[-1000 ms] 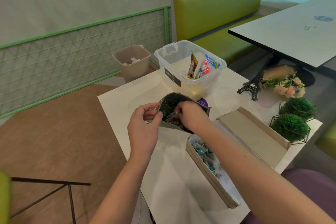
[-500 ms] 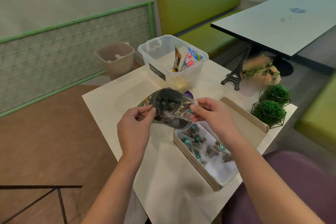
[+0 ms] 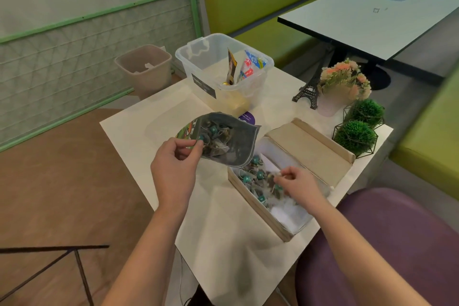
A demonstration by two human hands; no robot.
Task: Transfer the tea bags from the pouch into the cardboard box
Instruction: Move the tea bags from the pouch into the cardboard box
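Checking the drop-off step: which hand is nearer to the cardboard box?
Right. The right hand is over the cardboard box, its fingers among the tea bags inside. The left hand is off to the box's left, holding the pouch by its edge.

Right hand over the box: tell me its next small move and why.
Probably let go of the tea bag and go back to the pouch. The right hand is down inside the cardboard box, fingers curled as if pinching a bag among the tea bags already there, while the left hand holds the pouch open with more bags showing inside.
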